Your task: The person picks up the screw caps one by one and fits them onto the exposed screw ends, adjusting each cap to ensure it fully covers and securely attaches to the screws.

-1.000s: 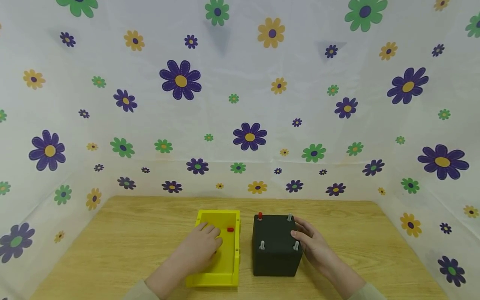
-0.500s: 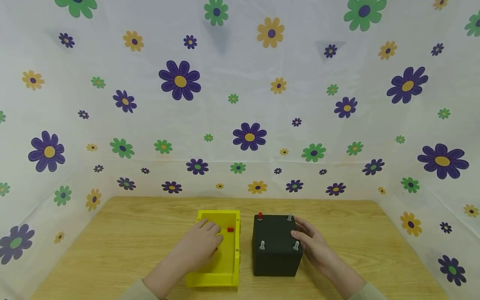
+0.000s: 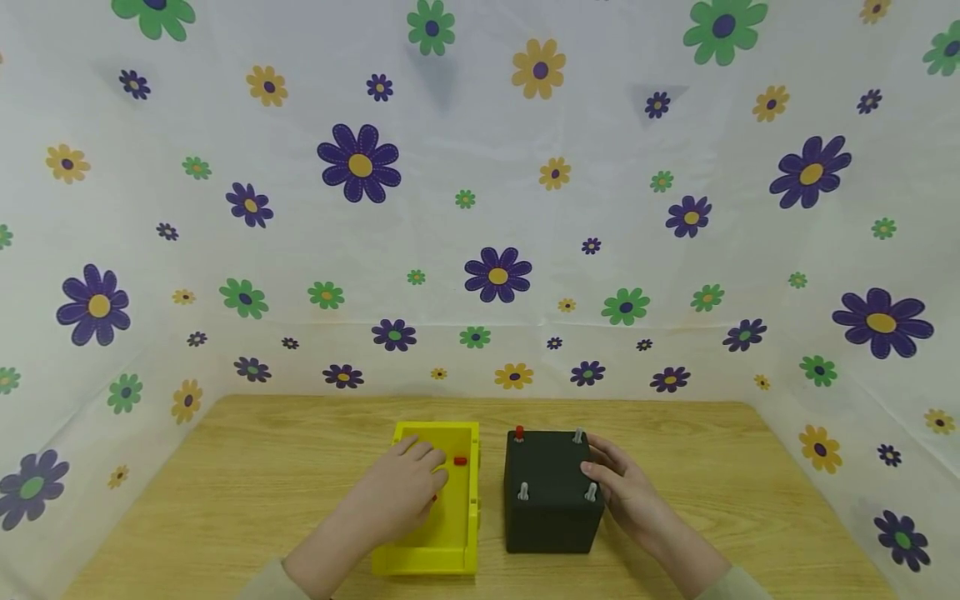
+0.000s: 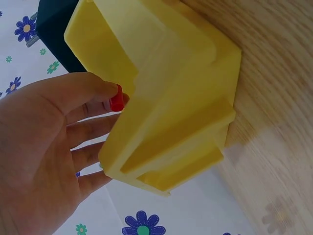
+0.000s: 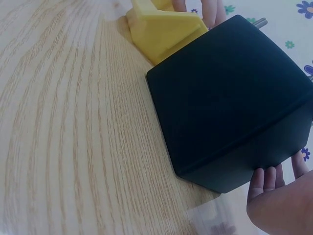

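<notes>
In the yellow bin (image 3: pixel 474 517), my left hand (image 3: pixel 397 492) pinches a small red cap (image 4: pixel 116 99) between thumb and index finger, its other fingers hanging spread. A second red cap (image 3: pixel 460 461) lies deeper in the bin, near its right wall. To the right stands a black box (image 3: pixel 551 529) with metal toggle switches on top; the far left one wears a red cap (image 3: pixel 519 432), while the near left switch (image 3: pixel 523 492), near right switch (image 3: pixel 591 492) and far right switch (image 3: pixel 578 435) are bare. My right hand (image 3: pixel 630 492) holds the box's right side, thumb over the top edge.
Bin and box stand side by side on a wood-grain table (image 3: pixel 285 467), with a narrow gap between them. A white flower-print sheet (image 3: pixel 450 225) hangs around the back and both sides.
My left hand has shifted slightly, and more of the red cap shows at its fingertips. My right hand and the black box have stayed in place.
</notes>
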A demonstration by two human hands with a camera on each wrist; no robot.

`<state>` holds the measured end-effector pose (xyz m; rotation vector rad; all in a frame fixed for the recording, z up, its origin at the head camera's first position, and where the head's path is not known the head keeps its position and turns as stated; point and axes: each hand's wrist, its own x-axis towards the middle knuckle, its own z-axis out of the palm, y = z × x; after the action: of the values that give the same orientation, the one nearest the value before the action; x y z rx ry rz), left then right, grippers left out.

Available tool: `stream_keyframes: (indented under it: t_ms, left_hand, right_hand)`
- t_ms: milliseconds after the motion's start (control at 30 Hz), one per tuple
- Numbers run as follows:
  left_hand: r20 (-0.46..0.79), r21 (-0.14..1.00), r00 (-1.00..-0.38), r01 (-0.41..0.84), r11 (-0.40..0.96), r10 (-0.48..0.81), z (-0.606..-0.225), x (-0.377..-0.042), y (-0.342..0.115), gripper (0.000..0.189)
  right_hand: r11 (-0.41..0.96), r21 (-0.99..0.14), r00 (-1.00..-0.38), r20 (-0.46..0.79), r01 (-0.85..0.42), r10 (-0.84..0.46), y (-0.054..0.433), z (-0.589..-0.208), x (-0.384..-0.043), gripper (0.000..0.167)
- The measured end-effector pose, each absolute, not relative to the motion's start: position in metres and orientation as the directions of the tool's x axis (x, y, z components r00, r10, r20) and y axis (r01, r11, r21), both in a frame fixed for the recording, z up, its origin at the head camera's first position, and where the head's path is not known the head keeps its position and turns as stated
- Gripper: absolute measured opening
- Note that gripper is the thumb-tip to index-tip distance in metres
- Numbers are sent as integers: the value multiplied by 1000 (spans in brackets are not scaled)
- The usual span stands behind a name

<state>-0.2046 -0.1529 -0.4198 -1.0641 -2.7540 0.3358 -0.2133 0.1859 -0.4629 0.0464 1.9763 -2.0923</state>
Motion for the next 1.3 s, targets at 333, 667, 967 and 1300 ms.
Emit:
stream_keyframes:
  t_ms: [333, 667, 967, 1300]
  left_hand:
    - [120, -273, -720, 638, 720, 684, -416, -202, -152, 19]
    - [149, -296, -697, 646, 704, 702, -411, -201, -149, 17]
    - [130, -266, -714, 643, 718, 688, -404, -199, -143, 20]
    - [159, -277, -702, 643, 714, 694, -398, -197, -139, 24]
  right_hand:
    - [-39, -977, -967, -204, 212, -151, 185, -463, -214, 66]
    - [-38, -977, -966, -203, 211, -159, 185, -465, -215, 66]
    - [-51, -976, -965, -199, 211, -169, 186, -465, -214, 66]
    - [-48, -975, -964, -206, 217, -170, 186, -465, -214, 67]
